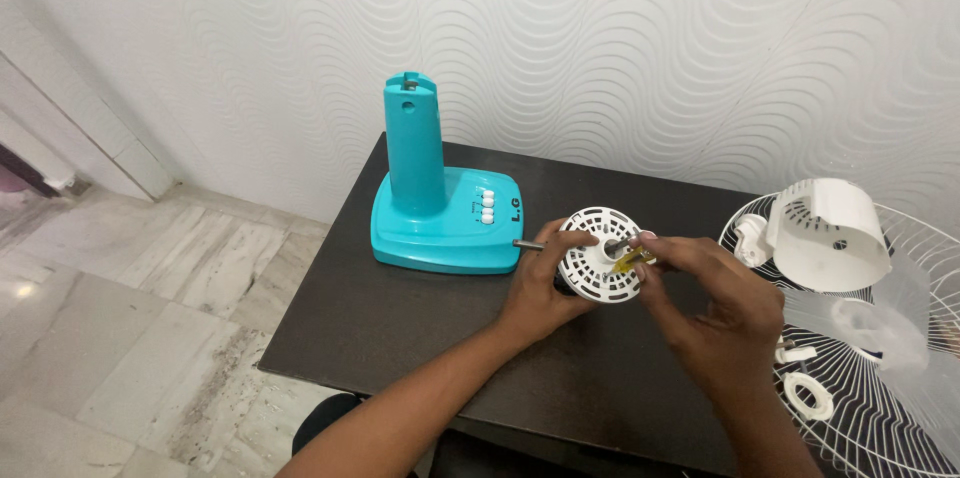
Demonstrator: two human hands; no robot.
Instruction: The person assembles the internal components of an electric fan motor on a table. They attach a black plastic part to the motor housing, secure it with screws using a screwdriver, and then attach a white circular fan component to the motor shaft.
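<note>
Motor housing (598,256), a round white slotted part with a metal shaft sticking out toward the fan base, sits at the middle of the dark surface (400,328), held up off it between the two hands. From the head view, the left hand (540,290) is closed round the lower left rim of the housing, steadying it, while the right hand (715,283) is pinched shut on a small yellow-handled screwdriver (632,258), whose tip meets the housing's face near its centre hub. The step in hand looks like working a screw on that face, either driving it or backing it out; which one I cannot tell. The next move seems to call for keeping the tool square to the screw head and the housing firmly braced, since the part is round and could turn in the grip.

To the left stands a teal fan base (445,223) with an upright column and a row of white buttons, just beside the shaft's end. At the right edge lie a white wire fan guard (900,388), a white motor cover (835,233) resting on it, and a small white ring (808,396).
</note>
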